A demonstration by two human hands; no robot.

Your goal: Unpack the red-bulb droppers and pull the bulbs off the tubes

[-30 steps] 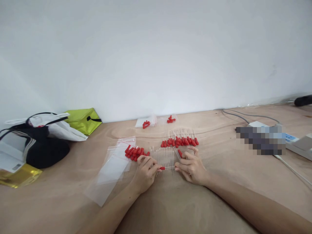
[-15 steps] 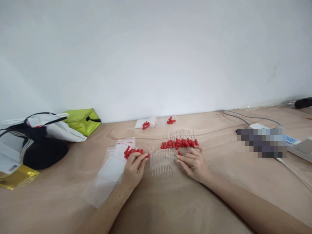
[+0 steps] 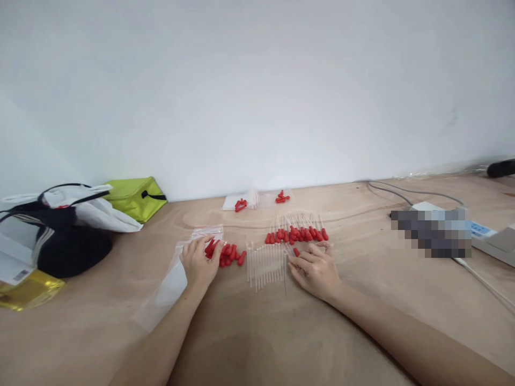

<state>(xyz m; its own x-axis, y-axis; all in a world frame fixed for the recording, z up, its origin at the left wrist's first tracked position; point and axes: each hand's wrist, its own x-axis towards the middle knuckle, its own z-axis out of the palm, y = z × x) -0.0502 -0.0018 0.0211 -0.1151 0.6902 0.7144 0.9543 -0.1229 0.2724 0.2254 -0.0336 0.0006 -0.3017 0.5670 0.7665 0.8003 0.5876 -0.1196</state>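
My left hand (image 3: 199, 264) is over the left side of a pile of red rubber bulbs (image 3: 229, 254), thumb and fingers apart, with bulbs between them. My right hand (image 3: 316, 271) is closed at the right end of a row of thin clear tubes (image 3: 266, 264). A slender clear tube (image 3: 287, 250) reaches its fingertips, though its far part is hard to make out. Just by those fingers shows one red bulb (image 3: 296, 252). Behind lie several droppers with red bulbs (image 3: 295, 234) fitted, their clear stems pointing away from me.
Clear zip bags (image 3: 169, 284) lie under my left forearm. More red bulbs (image 3: 240, 205) rest on bags near the wall. At the left are a black cap (image 3: 76, 252), a white bag (image 3: 108, 213) and a lime-green bag (image 3: 132, 198); a power strip (image 3: 483, 229) sits at right.
My left hand has moved left and back from the pile's right edge, and its pinch has opened. My right hand stays nearly in place; the tube at its fingertips no longer sticks out leftward.
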